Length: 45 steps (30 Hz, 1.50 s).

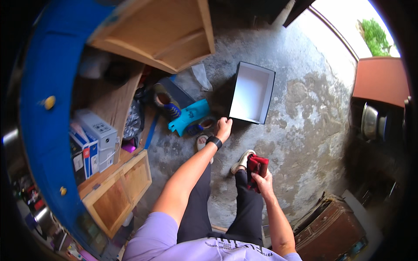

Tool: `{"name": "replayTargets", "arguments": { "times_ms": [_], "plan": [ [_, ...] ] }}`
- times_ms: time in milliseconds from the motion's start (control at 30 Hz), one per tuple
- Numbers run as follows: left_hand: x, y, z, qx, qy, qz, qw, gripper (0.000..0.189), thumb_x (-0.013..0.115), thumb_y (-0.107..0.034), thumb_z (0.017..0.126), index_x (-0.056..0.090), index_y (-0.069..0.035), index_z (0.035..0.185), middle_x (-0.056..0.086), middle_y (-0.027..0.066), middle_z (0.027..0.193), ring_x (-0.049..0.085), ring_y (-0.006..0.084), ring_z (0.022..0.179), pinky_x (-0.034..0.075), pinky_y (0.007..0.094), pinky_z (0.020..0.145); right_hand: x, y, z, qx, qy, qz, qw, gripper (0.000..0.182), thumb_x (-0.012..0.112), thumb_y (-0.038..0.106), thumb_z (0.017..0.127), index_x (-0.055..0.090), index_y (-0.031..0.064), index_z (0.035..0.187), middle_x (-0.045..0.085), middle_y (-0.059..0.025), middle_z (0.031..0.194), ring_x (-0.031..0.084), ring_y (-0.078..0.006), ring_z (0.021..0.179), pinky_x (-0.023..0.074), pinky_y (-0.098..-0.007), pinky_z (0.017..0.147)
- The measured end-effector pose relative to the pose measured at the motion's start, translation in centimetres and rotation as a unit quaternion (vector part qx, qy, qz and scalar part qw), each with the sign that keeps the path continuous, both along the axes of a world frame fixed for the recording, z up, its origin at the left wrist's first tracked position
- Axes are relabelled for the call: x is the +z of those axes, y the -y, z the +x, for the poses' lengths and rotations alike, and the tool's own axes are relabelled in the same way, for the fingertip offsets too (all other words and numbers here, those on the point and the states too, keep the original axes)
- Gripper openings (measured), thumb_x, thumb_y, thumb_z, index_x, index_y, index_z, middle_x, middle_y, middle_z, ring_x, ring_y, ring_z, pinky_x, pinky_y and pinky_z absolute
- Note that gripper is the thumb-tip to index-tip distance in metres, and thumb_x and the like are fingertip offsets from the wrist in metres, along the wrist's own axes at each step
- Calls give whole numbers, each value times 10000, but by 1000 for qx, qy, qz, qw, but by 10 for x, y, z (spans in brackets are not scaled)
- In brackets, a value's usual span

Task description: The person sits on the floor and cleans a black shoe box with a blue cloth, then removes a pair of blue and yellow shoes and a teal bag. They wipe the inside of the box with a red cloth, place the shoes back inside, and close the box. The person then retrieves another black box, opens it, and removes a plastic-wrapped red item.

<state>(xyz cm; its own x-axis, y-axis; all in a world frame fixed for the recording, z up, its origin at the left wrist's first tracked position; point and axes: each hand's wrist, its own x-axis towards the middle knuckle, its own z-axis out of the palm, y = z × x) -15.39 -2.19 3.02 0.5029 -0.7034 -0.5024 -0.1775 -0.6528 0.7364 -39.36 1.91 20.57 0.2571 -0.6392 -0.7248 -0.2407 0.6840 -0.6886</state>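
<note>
My left hand (223, 129), below a dark watch or band on the wrist, grips the near left corner of an open cardboard box (250, 93). Its inside is white and bare, and its outer edges are dark. Whether the box rests on the floor or hangs just above it, I cannot tell. My right hand (264, 182) holds a folded red and black cloth (258, 164), thumb across it, in front of my right leg. Left of the box, a pair of blue shoes (171, 110) and a teal bag (192, 115) bearing writing lie on the floor.
A blue cabinet (49, 137) stands at left, its wooden doors (120, 192) swung out. Shoe boxes (101, 130) and a black plastic bag (133, 120) sit inside. White paper (201, 76) lies on the concrete floor (303, 130). A worn brown case (329, 228) is at lower right.
</note>
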Motion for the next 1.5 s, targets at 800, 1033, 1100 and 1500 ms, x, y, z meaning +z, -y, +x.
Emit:
{"name": "replayTargets", "arguments": {
  "times_ms": [800,1033,1100,1500],
  "plan": [
    [-196,137,28,-114,29,-131,984,588,404,52,797,267,23,1368,478,304,1221,472,415,1141,377,403,980,-379,339,159,153,-397,-627,653,430,633,44,673,582,89,1097,584,-80,1118,525,-313,960,487,-372,823],
    [-203,129,29,-165,99,-129,973,647,418,80,751,253,7,1373,447,332,1217,456,455,1112,386,434,963,-424,308,215,249,-331,-691,593,107,569,121,665,635,80,738,570,-49,915,503,-262,877,463,-339,628],
    [-214,122,28,-144,121,-184,965,646,412,85,749,257,4,1370,441,323,1204,454,457,1105,385,440,965,-418,294,188,375,-240,-655,611,79,574,113,698,636,77,730,571,-59,874,533,-288,895,489,-375,688],
    [-212,126,16,-115,87,-195,970,518,465,-53,864,299,35,1346,461,296,1170,472,433,1069,388,428,940,-395,344,164,198,-217,-702,649,183,540,25,708,657,80,836,620,-87,1010,566,-245,950,458,-374,831]
  ]
}}
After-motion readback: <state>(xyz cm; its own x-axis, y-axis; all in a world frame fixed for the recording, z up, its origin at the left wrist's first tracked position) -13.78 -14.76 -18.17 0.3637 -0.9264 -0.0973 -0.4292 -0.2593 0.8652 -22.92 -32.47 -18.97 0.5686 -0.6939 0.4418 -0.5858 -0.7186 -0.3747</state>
